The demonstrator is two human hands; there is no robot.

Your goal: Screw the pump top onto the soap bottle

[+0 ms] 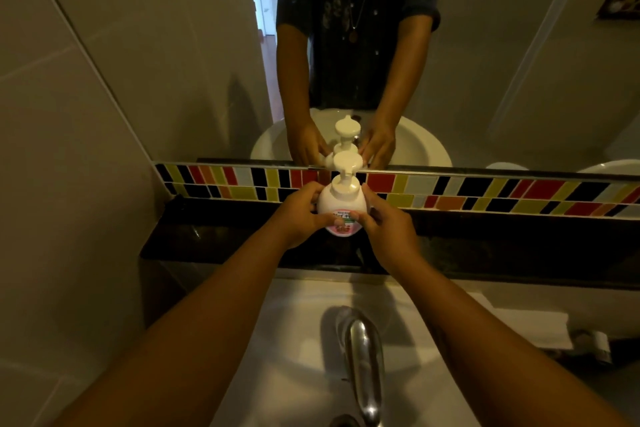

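Observation:
A round white soap bottle [341, 203] with a pink and green label stands upright on the dark ledge [214, 232] behind the sink. Its cream pump top [345, 166] sits on the bottle's neck, nozzle pointing left. My left hand [299, 215] wraps the bottle's left side, thumb across the label. My right hand [384, 222] clasps the right side, fingertips on the label. Both hands grip the body, not the pump. The mirror above repeats the bottle and hands.
A chrome tap [363, 357] rises over the white sink [287, 340] below my arms. A strip of coloured tiles [485, 189] runs under the mirror [519, 62]. A folded white cloth [526, 326] lies right of the sink. A grey wall closes the left side.

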